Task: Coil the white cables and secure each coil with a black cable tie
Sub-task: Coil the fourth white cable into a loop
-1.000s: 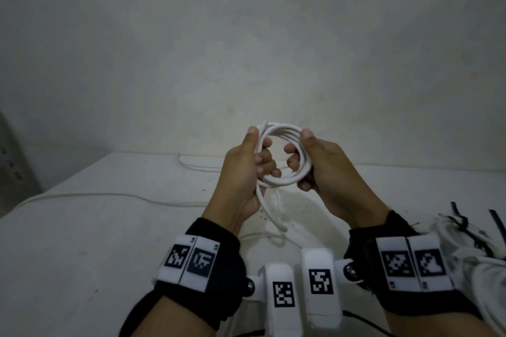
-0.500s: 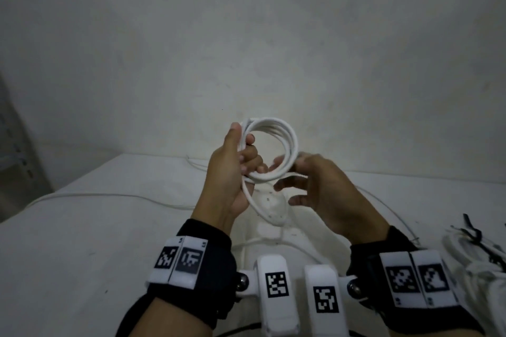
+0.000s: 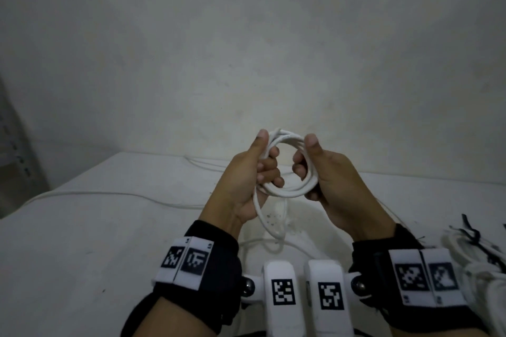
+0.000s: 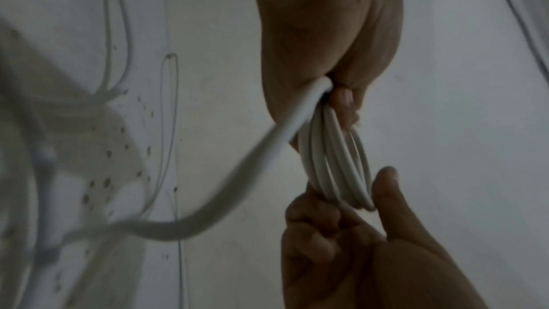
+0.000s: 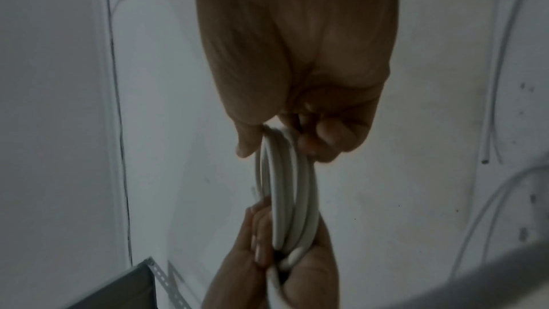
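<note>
A white cable coil of several loops is held upright above the white table. My left hand grips its left side, thumb on top and fingers curled through the ring. My right hand grips the right side the same way. A loose cable tail drops from the left hand to the table. The left wrist view shows the coil edge-on between both hands, with the tail trailing off left. The right wrist view shows the loops pinched at both ends.
Another white cable runs across the table at the left and along the back. Coiled cables with black ties lie at the right edge. A grey metal rack stands at far left. A wall rises close behind the table.
Half a second ago my right hand was loose under the coil with fingers spread. Now it grips the coil's right side again, as it did one second ago. The left hand kept its hold.
</note>
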